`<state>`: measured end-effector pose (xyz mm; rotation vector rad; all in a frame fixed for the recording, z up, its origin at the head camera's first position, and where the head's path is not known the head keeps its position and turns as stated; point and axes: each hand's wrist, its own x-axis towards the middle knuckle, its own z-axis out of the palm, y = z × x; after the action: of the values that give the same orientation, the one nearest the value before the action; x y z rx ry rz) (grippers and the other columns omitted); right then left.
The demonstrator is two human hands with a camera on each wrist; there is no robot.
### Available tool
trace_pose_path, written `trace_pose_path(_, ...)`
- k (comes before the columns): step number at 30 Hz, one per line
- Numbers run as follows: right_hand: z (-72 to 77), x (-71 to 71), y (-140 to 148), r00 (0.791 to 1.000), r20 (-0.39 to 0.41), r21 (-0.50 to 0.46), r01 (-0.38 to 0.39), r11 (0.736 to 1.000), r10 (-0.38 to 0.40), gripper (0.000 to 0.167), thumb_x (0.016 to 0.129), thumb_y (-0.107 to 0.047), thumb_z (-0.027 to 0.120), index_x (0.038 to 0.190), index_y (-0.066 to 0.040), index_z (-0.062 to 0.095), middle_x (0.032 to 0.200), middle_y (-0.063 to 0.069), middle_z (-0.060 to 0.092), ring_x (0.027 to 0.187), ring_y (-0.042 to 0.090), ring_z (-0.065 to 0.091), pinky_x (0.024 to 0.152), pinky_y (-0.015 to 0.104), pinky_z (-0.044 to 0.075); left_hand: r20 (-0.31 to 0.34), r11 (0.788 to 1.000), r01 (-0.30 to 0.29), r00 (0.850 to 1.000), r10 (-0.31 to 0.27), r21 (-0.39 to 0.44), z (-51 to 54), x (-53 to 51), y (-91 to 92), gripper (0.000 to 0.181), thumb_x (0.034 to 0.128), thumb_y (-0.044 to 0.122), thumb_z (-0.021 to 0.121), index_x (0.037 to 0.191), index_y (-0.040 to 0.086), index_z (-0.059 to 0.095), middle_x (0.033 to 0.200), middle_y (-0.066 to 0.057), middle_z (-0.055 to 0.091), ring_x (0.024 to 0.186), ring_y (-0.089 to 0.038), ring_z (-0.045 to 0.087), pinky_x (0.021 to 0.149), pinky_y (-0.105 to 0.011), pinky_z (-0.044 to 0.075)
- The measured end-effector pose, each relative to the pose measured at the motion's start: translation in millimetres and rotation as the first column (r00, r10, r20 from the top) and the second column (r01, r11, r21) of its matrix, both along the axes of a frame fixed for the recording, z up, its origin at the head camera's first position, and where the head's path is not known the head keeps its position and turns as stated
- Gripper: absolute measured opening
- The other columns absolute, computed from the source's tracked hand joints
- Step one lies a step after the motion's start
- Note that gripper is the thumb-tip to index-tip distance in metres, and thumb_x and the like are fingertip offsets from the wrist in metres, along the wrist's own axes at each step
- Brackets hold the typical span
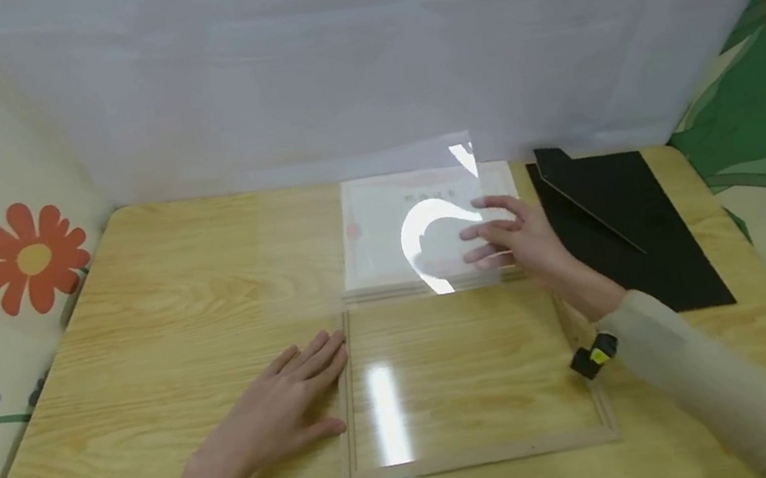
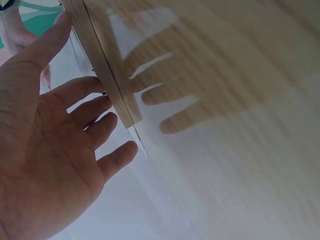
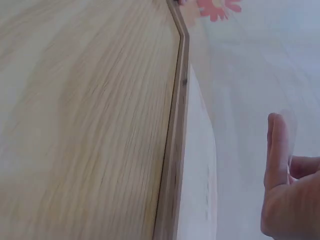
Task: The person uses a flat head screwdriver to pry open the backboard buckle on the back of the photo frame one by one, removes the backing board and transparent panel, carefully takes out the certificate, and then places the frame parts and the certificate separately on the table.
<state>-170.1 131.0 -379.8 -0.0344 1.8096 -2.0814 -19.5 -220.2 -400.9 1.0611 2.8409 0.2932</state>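
A light wooden picture frame (image 1: 480, 457) lies flat on the table, with the wood grain visible through its middle. My left hand (image 1: 295, 393), fingers straight, touches the frame's left side; in the left wrist view its fingertips meet the wooden edge (image 2: 102, 60). Above the frame's far side, my right hand (image 1: 520, 237) pinches a clear sheet (image 1: 411, 247) by its right edge. Glare shows on the sheet, and its left part is hard to make out. In the right wrist view, the fingers (image 3: 276, 155) and thumb stand upright around the barely visible sheet.
Behind the frame lies a white printed certificate (image 1: 379, 261), partly seen through the sheet. To the right is a black backing board (image 1: 675, 258) with a stand flap. A white cloth (image 1: 327, 87) hangs behind the wooden table (image 1: 205, 269); flower-patterned walls flank it.
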Motion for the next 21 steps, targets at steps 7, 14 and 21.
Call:
trace_pose_path(7, -6.5, -16.4, -89, 0.994, 0.106, -0.109, 0.000, 0.994, 0.012, 0.045, 0.098, -0.002, 0.053, 0.141, -0.006, 0.041, 0.110, 0.022, 0.067, 0.071, 0.023, 0.071, 0.068, 0.033, 0.059, -0.003, 1.000, 0.009, 1.000, -0.009, -0.013, -0.1, -2.3, 3.4, 0.087, 0.0817, 0.051, 0.069, 0.143, -0.005, 0.040, 0.153, -0.020, 0.028, 0.139, -0.036, 0.029, 0.107, -0.059, 0.030)
trace_pose_path(14, -12.6, -17.1, -156, 0.986, 0.168, -0.169, 0.010, 0.986, 0.019, 0.042, 0.098, -0.001, 0.053, 0.139, -0.006, 0.044, 0.103, 0.020, 0.069, 0.066, 0.024, 0.070, 0.067, 0.034, 0.059, -0.002, 1.000, 0.006, 1.000, -0.006, -0.006, 0.4, -3.8, 3.9, 0.087, 0.0820, 0.051, 0.069, 0.143, -0.003, 0.040, 0.153, -0.019, 0.028, 0.140, -0.035, 0.028, 0.107, -0.059, 0.029)
trace_pose_path(21, -19.9, -15.8, -199, 0.981, 0.196, -0.154, 0.047, 0.987, -0.016, 0.036, 0.096, 0.003, 0.053, 0.130, -0.008, 0.051, 0.095, 0.015, 0.072, 0.064, 0.027, 0.070, 0.061, 0.033, 0.059, -0.023, 1.000, 0.011, 1.000, -0.012, -0.027, 0.4, -4.4, 3.5, 0.086, 0.0825, 0.053, 0.068, 0.143, -0.003, 0.041, 0.153, -0.019, 0.029, 0.139, -0.035, 0.031, 0.105, -0.059, 0.033)
